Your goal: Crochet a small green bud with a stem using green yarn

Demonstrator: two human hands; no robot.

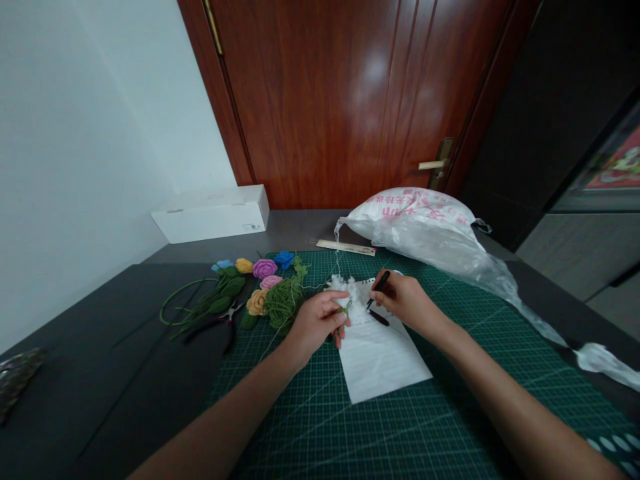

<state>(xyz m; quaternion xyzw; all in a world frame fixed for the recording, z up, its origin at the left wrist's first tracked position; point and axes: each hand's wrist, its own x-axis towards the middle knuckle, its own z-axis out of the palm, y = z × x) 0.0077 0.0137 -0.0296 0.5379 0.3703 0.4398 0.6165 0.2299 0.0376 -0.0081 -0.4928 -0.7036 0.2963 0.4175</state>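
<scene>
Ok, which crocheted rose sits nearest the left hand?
The peach crocheted rose, at the front of the cluster; the pink rose, purple rose, yellow rose and blue rose lie farther from the left hand.

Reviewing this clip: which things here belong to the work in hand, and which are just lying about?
In use: left hand holding green yarn; right hand holding a small black tool; white stuffing; lined paper.

Lying about: crocheted flowers; pliers; plastic bag; white box.
</scene>
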